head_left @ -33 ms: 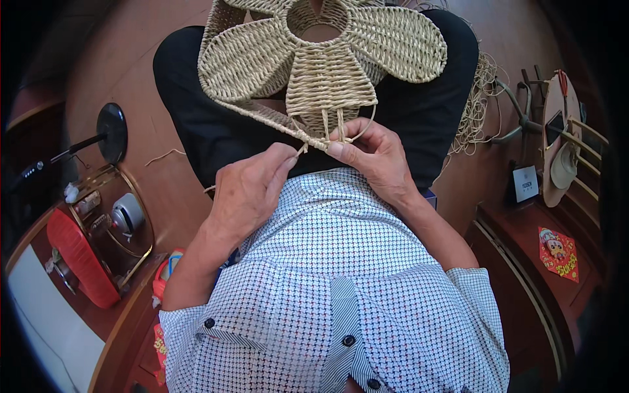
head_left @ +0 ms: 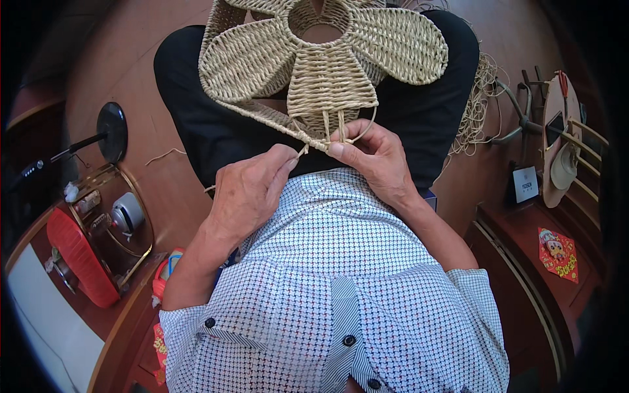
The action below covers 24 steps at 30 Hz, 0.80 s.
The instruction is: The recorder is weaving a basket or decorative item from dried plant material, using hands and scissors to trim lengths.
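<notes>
A flower-shaped woven piece [head_left: 331, 82] of straw-coloured cord rests across my lap, with rounded petals around a round central opening. From its left petal a braided rim [head_left: 265, 116] slopes down to my hands. My left hand [head_left: 251, 187] is closed in a pinch on a thin cord [head_left: 301, 152] at the rim's lower end; a tail shows beyond the hand's far side. My right hand [head_left: 375, 160] pinches the rim between thumb and fingers, where bare upright strands [head_left: 333, 124] meet it below the near petal. A thin curved strand loops beside these fingers.
Loose cord [head_left: 481, 98] lies heaped on the floor to the right, beside metal stool legs [head_left: 514, 111]. A round black base with a pole [head_left: 113, 134] and a gold-framed trolley [head_left: 147, 216] stand at left. Wooden furniture [head_left: 517, 288] borders me at lower right.
</notes>
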Tool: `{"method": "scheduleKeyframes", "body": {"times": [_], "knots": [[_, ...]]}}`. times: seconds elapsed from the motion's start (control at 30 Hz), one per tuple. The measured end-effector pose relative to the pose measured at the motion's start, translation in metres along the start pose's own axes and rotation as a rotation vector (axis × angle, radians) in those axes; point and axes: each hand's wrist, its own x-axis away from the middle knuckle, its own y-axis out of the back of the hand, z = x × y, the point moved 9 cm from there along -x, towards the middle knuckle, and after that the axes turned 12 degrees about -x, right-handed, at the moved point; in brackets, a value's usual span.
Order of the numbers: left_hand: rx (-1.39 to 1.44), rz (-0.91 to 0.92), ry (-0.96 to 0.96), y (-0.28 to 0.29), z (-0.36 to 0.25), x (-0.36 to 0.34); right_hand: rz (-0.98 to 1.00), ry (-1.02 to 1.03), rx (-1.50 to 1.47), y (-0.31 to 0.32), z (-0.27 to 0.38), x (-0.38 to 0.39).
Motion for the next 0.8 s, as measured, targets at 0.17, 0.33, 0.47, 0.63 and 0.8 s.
{"method": "scheduleKeyframes", "body": {"times": [0.17, 0.33, 0.47, 0.63, 0.8], "knots": [[-0.028, 0.061, -0.090, 0.001, 0.000, 0.000, -0.041, 0.021, 0.020, 0.001, -0.002, 0.002], [0.000, 0.068, -0.078, 0.002, 0.013, -0.010, -0.050, 0.039, -0.064, 0.000, -0.004, 0.000], [0.154, 0.202, 0.131, -0.013, 0.038, -0.018, -0.029, 0.023, -0.070, -0.002, -0.006, -0.001], [0.428, 0.182, 0.241, -0.007, 0.034, -0.013, -0.034, 0.048, -0.028, -0.003, -0.004, -0.001], [0.328, 0.180, 0.099, 0.009, 0.002, -0.015, -0.037, 0.025, -0.010, -0.003, -0.001, -0.002]]}}
